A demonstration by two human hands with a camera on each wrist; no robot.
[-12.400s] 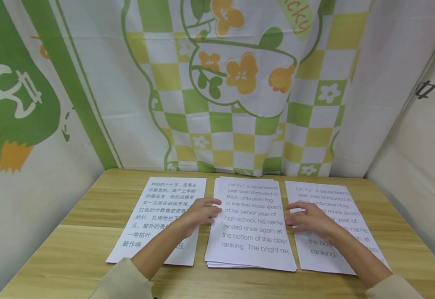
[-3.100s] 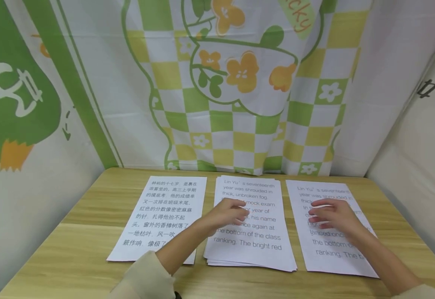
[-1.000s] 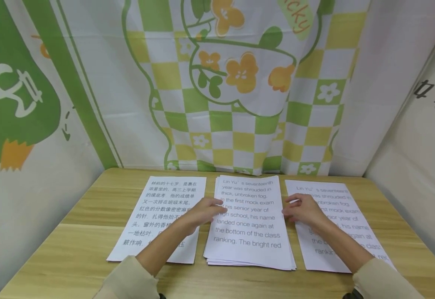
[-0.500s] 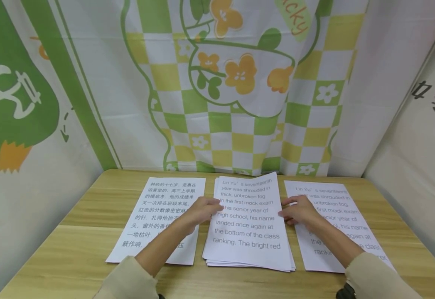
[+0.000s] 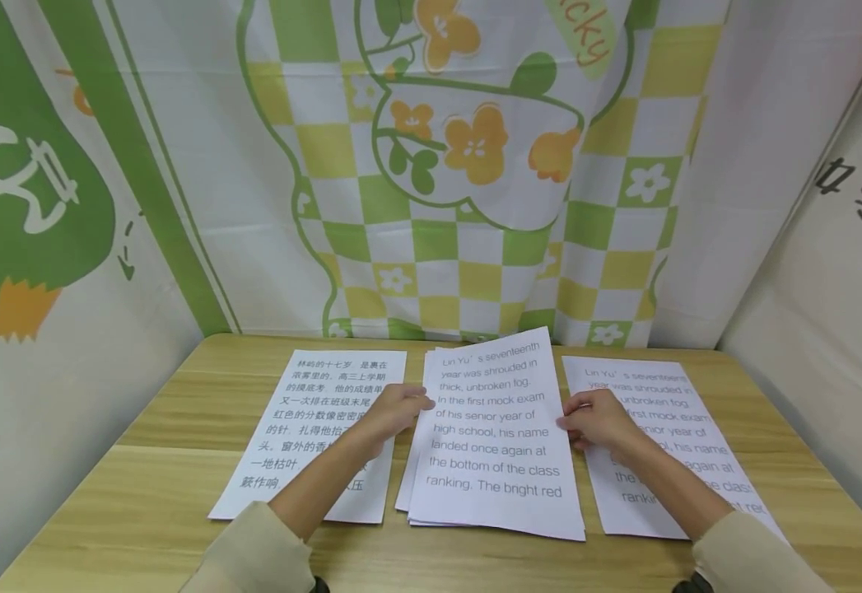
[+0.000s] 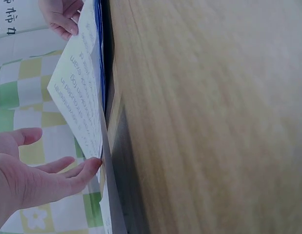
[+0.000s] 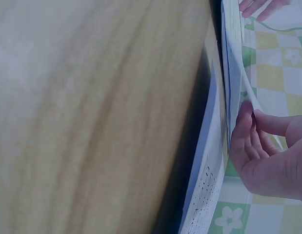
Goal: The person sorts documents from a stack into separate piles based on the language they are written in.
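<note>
My right hand (image 5: 599, 424) pinches the right edge of a printed sheet of paper (image 5: 493, 436), the top one of the middle stack (image 5: 407, 494). That sheet has large English text, and its far right corner is raised off the papers beneath. In the right wrist view, the thumb and fingers of the right hand (image 7: 270, 156) close on the sheet's edge. Beside the stack's left edge is my left hand (image 5: 395, 412). The left wrist view shows the left hand (image 6: 48, 180) with fingers extended, thumb apart, fingertips low near the papers' edge.
On the left of the wooden table (image 5: 134, 486) lies a sheet with Chinese text (image 5: 327, 395), partly under the left forearm. A sheet with English text (image 5: 697, 436) lies on the right, partly under the right forearm. A checkered curtain (image 5: 445, 280) hangs behind the table.
The right hand has taken hold of the middle stack's top sheet and raised its far right corner. The left hand has drawn slightly left off the sheet. Earlier, both hands hovered farther right.
</note>
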